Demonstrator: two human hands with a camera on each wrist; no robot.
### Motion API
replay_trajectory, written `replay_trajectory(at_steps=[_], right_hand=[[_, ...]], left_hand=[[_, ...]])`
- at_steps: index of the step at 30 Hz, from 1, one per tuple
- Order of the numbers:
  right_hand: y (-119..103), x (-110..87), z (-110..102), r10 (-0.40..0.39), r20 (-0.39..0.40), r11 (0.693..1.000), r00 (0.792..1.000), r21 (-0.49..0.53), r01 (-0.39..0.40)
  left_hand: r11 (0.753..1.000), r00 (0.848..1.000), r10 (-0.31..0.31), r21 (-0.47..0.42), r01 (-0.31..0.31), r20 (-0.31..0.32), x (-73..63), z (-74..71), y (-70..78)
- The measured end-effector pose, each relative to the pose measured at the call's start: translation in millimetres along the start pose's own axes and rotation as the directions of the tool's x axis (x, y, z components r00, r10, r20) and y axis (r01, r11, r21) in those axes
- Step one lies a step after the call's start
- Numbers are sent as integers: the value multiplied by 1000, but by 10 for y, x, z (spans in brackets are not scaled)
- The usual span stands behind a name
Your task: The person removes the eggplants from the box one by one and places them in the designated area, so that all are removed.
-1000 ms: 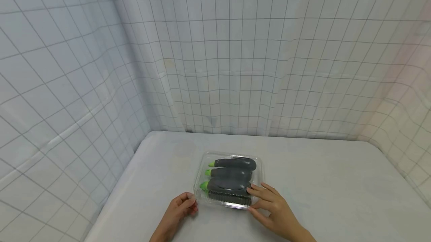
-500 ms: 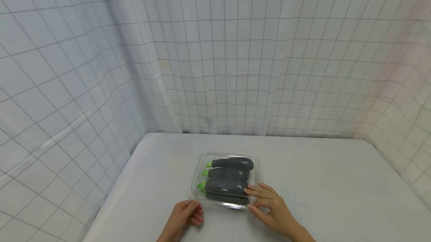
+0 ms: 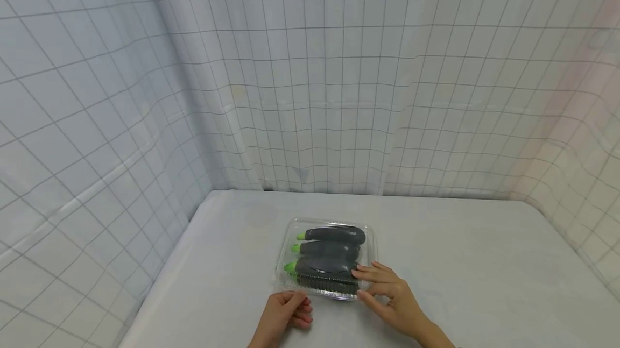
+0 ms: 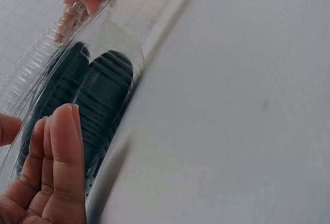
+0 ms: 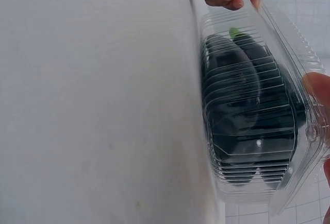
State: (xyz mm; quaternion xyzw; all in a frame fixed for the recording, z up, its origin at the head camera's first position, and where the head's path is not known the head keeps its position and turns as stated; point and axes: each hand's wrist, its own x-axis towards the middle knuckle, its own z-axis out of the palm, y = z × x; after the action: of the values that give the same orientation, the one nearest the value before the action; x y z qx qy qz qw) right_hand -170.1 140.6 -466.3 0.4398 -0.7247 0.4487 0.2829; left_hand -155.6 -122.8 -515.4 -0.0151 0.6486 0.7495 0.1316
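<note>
A clear plastic clamshell container (image 3: 287,254) lies on the white table with its lid down. Inside, dark eggplants (image 3: 331,251) with green stem ends lie side by side. At the front rim, left of the middle, my left hand (image 3: 287,313) has its thumb over the edge and its other fingers curled below; the rim runs between them in the left wrist view. Around the front right corner, my right hand (image 3: 394,299) grips the container, thumb at the rim and fingertips on the lid. The ribbed side wall (image 5: 247,105) shows close up in the right wrist view.
The white table (image 3: 460,262) stretches out on both sides of the container. White curtains (image 3: 310,95) with a dark grid pattern hang behind it and at the left and right.
My left hand has slid from the container's front left corner rightward along the front rim. The right hand has stayed at its corner, and the container has barely shifted.
</note>
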Motion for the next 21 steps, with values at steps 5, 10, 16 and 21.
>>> replay_trajectory(at_steps=[5, 10, 16, 21], right_hand=[[-9, 25, -5, -8, -6, 1000, 1000, 3, 8], [4, 27, 4, -7, -4, 1000, 1000, 4, 7], [-1, 23, -1, 12, 7, 1000, 1000, 5, -13], [-15, 38, -8, -12, -4, 1000, 1000, -6, 12]], left_hand=[[1000, 1000, 9, -9, -9, 6, 2, 142, -22], [999, 1000, 15, -41, -14, 16, 4, 268, -33], [994, 998, 12, -113, -5, 58, 12, 384, -36], [992, 998, 12, -127, -4, 59, 24, 435, -46]])
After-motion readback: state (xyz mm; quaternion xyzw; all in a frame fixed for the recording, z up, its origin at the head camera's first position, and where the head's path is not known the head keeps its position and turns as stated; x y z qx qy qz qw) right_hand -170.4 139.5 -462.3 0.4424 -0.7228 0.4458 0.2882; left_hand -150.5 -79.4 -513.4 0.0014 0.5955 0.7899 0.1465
